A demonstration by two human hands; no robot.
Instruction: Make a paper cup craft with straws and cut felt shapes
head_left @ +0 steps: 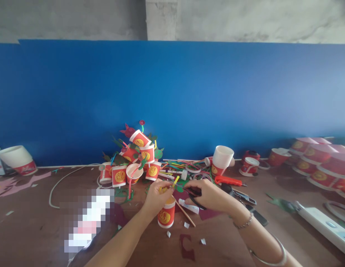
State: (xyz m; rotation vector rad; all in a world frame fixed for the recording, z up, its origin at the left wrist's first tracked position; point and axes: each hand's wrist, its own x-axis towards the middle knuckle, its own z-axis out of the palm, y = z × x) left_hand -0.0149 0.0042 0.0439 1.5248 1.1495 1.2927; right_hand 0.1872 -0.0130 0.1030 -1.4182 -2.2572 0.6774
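My left hand (158,193) is closed on a short yellow straw (176,181) whose end sticks up past the fingers. Just beneath that hand stands a red paper cup (166,215) with a yellow emblem. My right hand (205,193) grips dark-handled scissors (197,194), their blades pointing left toward the straw. Whether the blades touch it I cannot tell. Right of the cup lie a thin wooden stick (186,213) and a white tube (189,206). A maroon paper offcut (186,247) and small white scraps rest nearer to me.
Behind my left hand rises a pile of decorated red cups (146,154). Stacked white cups (223,157), an orange-red utility knife (229,181) and loose coloured straws (175,167) lie farther back. A power strip (325,226) and more cups (325,178) occupy the right; a blue panel (172,96) borders the table.
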